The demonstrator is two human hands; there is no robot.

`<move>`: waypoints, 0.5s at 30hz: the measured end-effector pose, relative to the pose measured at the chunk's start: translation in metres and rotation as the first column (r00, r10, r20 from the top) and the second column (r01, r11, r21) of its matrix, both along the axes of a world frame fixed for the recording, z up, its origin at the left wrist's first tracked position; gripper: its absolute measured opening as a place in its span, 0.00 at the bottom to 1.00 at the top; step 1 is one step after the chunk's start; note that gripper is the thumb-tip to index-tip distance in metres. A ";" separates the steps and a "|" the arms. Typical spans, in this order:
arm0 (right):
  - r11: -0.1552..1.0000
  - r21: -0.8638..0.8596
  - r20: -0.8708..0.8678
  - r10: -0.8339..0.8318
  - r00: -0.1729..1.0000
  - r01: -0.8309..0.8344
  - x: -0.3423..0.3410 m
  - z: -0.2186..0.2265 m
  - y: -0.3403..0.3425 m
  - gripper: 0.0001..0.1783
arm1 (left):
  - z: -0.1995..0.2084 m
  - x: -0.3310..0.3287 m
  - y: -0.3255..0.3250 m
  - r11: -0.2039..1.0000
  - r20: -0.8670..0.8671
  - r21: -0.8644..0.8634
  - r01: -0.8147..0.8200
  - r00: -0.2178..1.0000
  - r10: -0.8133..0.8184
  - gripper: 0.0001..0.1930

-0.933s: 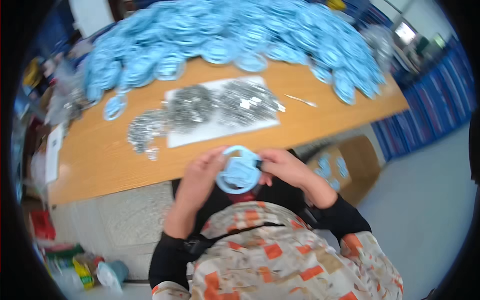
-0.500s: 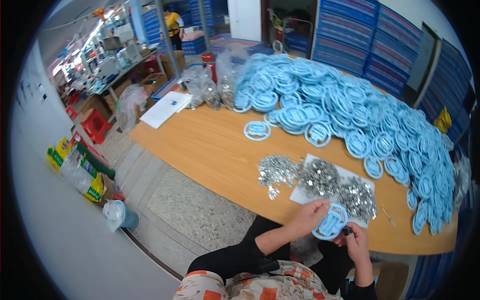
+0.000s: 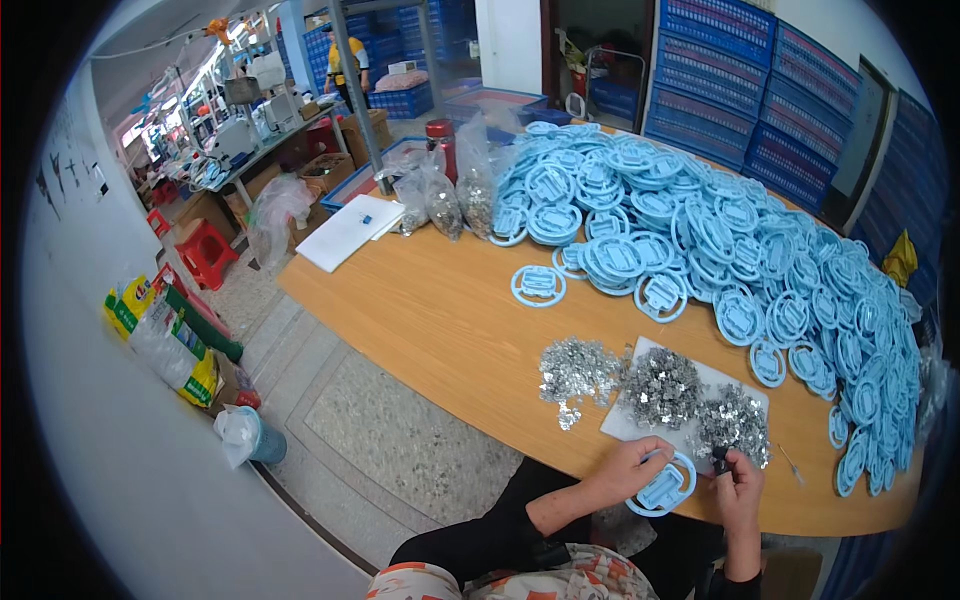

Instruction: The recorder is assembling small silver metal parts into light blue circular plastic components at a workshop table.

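Now, starting from the left, we've got plastic bags (image 3: 443, 205) standing upright near the table's far-left corner, well apart from the action. Next comes a loose silver pile (image 3: 578, 372) on bare wood; a stray sleeve could plausibly scatter it. Then the left hand (image 3: 636, 472), fingers closed on the rim of a blue disc (image 3: 664, 488) at the table's near edge. Should that one-sided pinch slacken, we'd fear a twist, or a drop toward the lap. Just behind lies the white board (image 3: 622, 424), its silver heaps open to a knock. Across from it, the right hand (image 3: 738, 488) grips a small dark object (image 3: 720, 459), too small for us to identify; a slip there might graze the nearest heap. Farther right, a thin stick (image 3: 790, 465) lies loose, and the blue heap (image 3: 862, 405) crowds the edge, where one nudge could start a slide.
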State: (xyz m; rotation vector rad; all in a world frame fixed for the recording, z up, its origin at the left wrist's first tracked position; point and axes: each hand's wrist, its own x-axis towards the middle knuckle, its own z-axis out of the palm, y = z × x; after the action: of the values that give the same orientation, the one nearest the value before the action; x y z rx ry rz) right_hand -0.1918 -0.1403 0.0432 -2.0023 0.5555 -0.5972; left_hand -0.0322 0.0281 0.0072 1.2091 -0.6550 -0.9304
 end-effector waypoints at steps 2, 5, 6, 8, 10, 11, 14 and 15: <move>0.999 -0.042 -0.002 -0.020 1.000 0.020 -0.013 -0.003 -0.007 0.08 | 0.000 0.001 -0.001 0.999 -0.018 0.013 0.032 0.999 -0.032 0.13; 0.982 -0.161 0.005 -0.101 0.995 0.101 -0.033 -0.020 -0.028 0.10 | -0.004 0.001 0.002 0.993 0.197 0.108 -0.046 0.980 0.023 0.10; 0.990 -0.098 0.033 -0.098 0.995 0.100 -0.035 -0.012 -0.026 0.12 | -0.003 0.000 0.001 0.993 0.194 0.083 -0.082 0.979 0.064 0.09; 0.977 -0.137 -0.056 -0.170 0.984 0.161 -0.042 -0.020 -0.040 0.15 | -0.007 0.001 0.003 0.979 0.288 0.005 -0.202 0.938 0.191 0.09; 0.959 -0.171 0.049 -0.222 0.974 0.227 -0.044 -0.024 -0.048 0.16 | -0.015 0.008 0.003 0.973 0.199 0.094 -0.209 0.962 0.188 0.09; 0.960 -0.117 -0.021 -0.259 0.966 0.255 -0.044 -0.012 -0.048 0.16 | -0.004 0.013 0.007 0.977 0.177 0.148 -0.150 0.976 0.123 0.09; 0.939 -0.107 0.013 -0.326 0.945 0.326 -0.060 -0.019 -0.058 0.14 | 0.000 0.014 -0.002 0.979 0.193 0.146 -0.144 0.974 0.115 0.11; 0.936 -0.104 0.033 -0.334 0.942 0.335 -0.067 -0.020 -0.058 0.15 | 0.003 0.011 -0.006 0.985 0.176 0.144 -0.097 0.982 0.071 0.11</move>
State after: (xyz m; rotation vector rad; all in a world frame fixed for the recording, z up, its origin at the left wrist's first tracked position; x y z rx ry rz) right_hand -0.2591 -0.1979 0.0229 -2.0167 0.8826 -0.8638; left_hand -0.0213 0.0219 0.0103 1.4532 -0.6722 -0.8231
